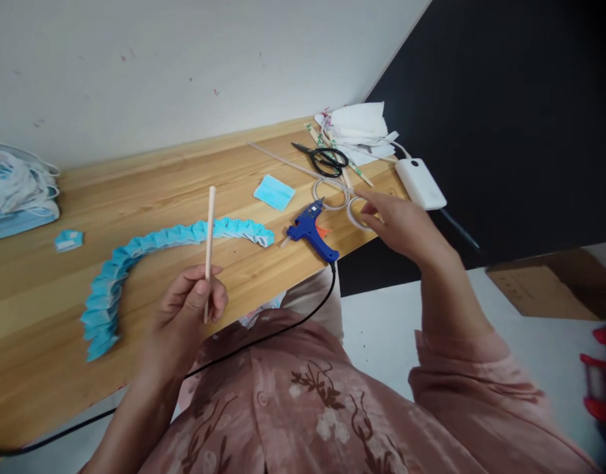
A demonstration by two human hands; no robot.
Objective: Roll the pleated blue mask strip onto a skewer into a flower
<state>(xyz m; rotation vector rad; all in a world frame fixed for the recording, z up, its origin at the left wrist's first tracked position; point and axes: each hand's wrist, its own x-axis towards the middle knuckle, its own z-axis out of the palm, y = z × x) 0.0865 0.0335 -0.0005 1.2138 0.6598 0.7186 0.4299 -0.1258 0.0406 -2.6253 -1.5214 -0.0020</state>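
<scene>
My left hand (189, 299) grips a thin pale wooden stick (210, 224), held nearly upright above the table's front edge. My right hand (394, 217) has its index finger and thumb apart over a pale ring (353, 212) that looks like a tape roll; whether it touches the ring I cannot tell. A second pale ring (327, 203) lies just left of it. Close by is a blue glue gun (310, 227) with a black cord. A long pleated blue-and-white strip (174, 237) curves over the table behind and left of the stick.
On the wooden table (184, 178) lie a blue rectangular piece (274, 192), a small folded blue piece (68, 240), black scissors (327, 160), and white sheets (359, 122). Face masks (19, 187) are piled left. A white power bank (421, 184) sits at the right edge; a cardboard box (544, 286) is below.
</scene>
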